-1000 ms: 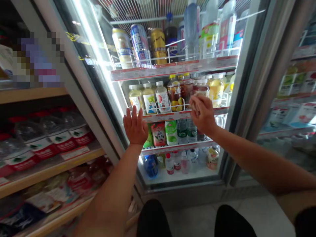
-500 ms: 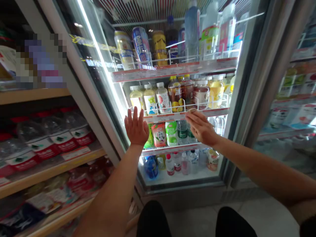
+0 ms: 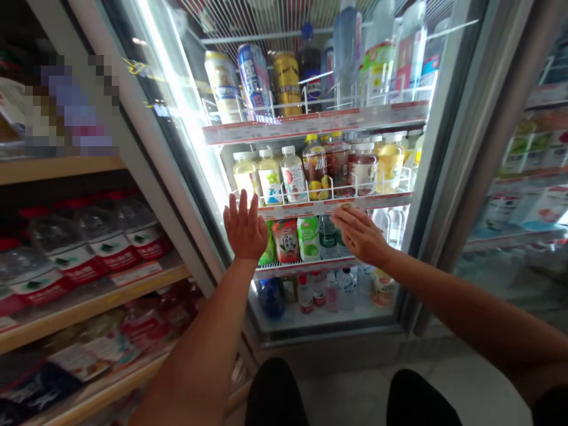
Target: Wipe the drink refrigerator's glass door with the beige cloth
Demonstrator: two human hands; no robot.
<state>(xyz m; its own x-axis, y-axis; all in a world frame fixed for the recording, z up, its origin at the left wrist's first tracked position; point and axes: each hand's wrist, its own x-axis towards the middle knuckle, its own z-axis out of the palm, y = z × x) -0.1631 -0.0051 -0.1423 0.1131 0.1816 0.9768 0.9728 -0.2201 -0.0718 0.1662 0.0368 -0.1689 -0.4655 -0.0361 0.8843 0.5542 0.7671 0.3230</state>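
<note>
My left hand (image 3: 244,231) is raised in front of the lit glass-door cooler, palm forward and fingers apart, with nothing in it. It appears against the glass door (image 3: 177,160); whether it touches, I cannot tell. My right hand (image 3: 359,234) is stretched out flat, fingers close together and pointing left, before the middle shelf edge (image 3: 310,209). No held thing shows in it. Behind the hands stand a white-capped bottle (image 3: 293,177), a brown tea bottle (image 3: 315,168), a red pouch (image 3: 286,241) and a green-and-white pouch (image 3: 308,238).
Tall cans (image 3: 287,86) and large bottles fill the upper cooler shelf. Small bottles (image 3: 305,296) stand at the bottom. To the left, a wooden-edged shelf (image 3: 146,284) carries red-capped water bottles (image 3: 97,236). Another cooler (image 3: 523,195) is on the right. My knees (image 3: 275,390) show below.
My right hand has shifted slightly downward, its fingers still together. My left hand stays almost where it was. The light strip at the cooler's left side looks broader.
</note>
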